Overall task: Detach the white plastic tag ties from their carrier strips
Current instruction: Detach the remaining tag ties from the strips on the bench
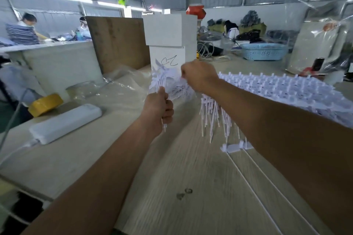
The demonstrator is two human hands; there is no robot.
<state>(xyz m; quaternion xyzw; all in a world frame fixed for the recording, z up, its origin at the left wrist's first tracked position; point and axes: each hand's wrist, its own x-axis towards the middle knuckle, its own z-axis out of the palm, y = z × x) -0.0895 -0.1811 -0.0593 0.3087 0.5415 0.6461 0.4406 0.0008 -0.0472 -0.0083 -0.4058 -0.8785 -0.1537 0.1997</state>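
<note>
Both your hands work a bunch of white tag ties above the tabletop (191, 177).

Your left hand (158, 108) is fisted around the stems of the tag ties (164, 78), holding them upright. Your right hand (198, 76) pinches at their far tips. Just right, under your forearm, more ties on a carrier strip (215, 116) hang down, beside a big white pile (277, 89).

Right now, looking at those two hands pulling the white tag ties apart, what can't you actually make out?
- Head view: the right hand's fingertips, turned away behind its own knuckles.
- The tag ties between the hands: blurred, so which are already off their strips is unclear.
- The pile of ties on the table: partly covered by the right forearm.
- The left hand hides the stems it grips.
</note>
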